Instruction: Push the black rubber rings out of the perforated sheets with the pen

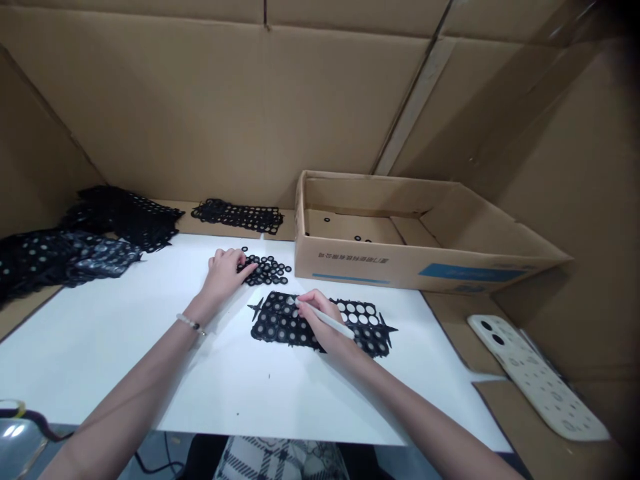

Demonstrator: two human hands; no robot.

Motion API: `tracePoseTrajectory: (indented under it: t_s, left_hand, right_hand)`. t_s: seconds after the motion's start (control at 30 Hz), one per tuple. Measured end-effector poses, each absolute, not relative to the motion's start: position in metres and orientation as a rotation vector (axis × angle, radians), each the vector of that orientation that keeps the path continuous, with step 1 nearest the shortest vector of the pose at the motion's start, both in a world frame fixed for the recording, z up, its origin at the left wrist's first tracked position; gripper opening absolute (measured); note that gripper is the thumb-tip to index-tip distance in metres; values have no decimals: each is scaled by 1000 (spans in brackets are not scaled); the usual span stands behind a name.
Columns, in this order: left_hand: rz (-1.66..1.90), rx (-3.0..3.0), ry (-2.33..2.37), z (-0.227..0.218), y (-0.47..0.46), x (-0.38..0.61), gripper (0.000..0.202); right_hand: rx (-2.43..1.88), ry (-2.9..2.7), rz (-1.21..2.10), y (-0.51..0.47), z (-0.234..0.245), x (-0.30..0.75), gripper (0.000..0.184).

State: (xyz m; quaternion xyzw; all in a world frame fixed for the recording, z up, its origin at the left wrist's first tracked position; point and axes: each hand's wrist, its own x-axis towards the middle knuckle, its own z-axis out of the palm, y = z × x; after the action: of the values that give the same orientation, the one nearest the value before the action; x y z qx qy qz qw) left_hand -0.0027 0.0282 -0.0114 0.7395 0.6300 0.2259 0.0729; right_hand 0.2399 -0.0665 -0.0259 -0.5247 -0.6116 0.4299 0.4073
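My left hand (227, 270) rests at the left side of a pile of small black rings (267, 270) on the white tabletop. Its fingers are curled at the pile's edge, and whether a ring is between them is hidden. In my right hand (323, 320) is a white pen-like tool (333, 322), its tip pointing up and left. This hand is over a black perforated rubber sheet (285, 327) that lies flat in front of me. Pale discs show in many of its holes, while bright white holes (357, 312) show at its upper right. The tool's tip is near the sheet's upper middle.
An open cardboard box (360, 259) with a few rings inside stands at the back right. Black perforated sheets (125, 217) are heaped at the left, and another perforated sheet (237, 215) lies at the back. A phone in a white case (540, 380) lies at the right. Cardboard walls (200, 100) enclose the table.
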Motion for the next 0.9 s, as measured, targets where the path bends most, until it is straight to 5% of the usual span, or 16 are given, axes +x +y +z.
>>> tracePoseTrajectory:
  t_s: [0.13,0.3,0.67,0.8,0.9]
  left_hand:
    - [803,2247,1579,2,17,7,29]
    - [494,2146,1054,5,-6,30,57]
    - [333,1997,1098,1,-7,34,22]
    - [409,1778,1285,0,-4,34,28]
    - [557,1506,1375,0,-4,37,54]
  right_hand:
    - [-1303,-1557,1079,-65,-25,243,17]
    - [-1264,-1667,1021,-64,-15,252,17]
    - [-1211,-1739,886,-65,-7,261,25]
    - [-1161,-1729,922,-65,-7,263,33]
    - [-1190,-1725,929,-66,-4,259,25]
